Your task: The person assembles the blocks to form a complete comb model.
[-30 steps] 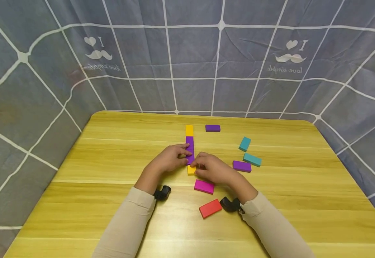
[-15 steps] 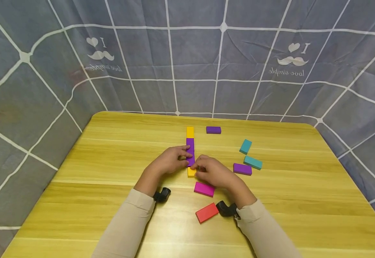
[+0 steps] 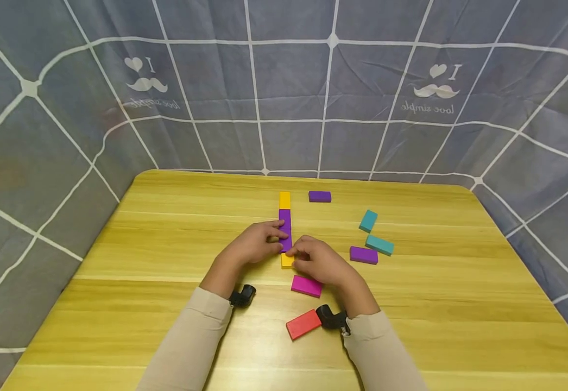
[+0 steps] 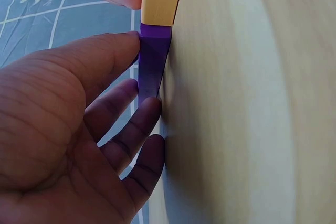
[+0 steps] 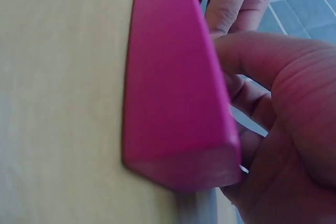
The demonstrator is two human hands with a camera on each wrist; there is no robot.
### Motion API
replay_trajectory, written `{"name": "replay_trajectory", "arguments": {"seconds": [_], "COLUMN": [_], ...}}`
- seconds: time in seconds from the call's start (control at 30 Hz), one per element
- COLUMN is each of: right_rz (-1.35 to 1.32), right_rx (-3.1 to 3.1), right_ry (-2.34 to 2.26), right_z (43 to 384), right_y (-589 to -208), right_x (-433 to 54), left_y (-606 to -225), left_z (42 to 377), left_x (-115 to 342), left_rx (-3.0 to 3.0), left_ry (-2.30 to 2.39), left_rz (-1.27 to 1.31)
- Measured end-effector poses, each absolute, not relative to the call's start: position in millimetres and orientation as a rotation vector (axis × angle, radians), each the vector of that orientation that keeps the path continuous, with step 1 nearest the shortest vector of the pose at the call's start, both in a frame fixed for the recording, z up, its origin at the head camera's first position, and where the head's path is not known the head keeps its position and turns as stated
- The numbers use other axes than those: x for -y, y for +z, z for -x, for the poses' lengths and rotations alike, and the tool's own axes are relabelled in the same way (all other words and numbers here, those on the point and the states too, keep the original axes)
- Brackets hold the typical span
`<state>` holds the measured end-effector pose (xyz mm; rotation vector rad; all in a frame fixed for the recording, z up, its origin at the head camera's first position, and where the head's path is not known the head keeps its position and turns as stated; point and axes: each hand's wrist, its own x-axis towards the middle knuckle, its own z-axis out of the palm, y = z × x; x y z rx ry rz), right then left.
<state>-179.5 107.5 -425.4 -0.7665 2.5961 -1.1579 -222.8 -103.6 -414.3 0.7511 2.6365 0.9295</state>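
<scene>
Possibly could skew purple pair (image 3: pixel 288 225), just touched by loosely spread left grip (image 3: pixel 252 243), by overpushing near yellow (image 3: pixel 286 262) with curled right grip (image 3: pixel 320 262), can't tell if pinching.

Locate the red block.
In the head view, the red block lies on the table just left of the right wrist's camera, lower in frame than the pink block.

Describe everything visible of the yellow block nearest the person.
The near yellow block is a plain, smooth, straight-edged bar, perhaps painted wood. It lies on the table lengthwise from the person, its far end against a purple block. The right hand touches it, hiding part of its right side.
</scene>
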Motion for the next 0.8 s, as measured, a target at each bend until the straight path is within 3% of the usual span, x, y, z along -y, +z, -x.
{"name": "replay_trajectory", "arguments": {"seconds": [0.8], "right_rz": [0.698], "right_rx": [-2.669], "right_ry": [-1.11], "right_z": [179.4], "right_y": [-425.7], "right_x": [-100.0], "left_y": [-413.4], "left_z": [221.3], "left_x": [106.2], "left_rx": [-2.625], "left_ry": [0.948], "left_rz": [-0.755]}}
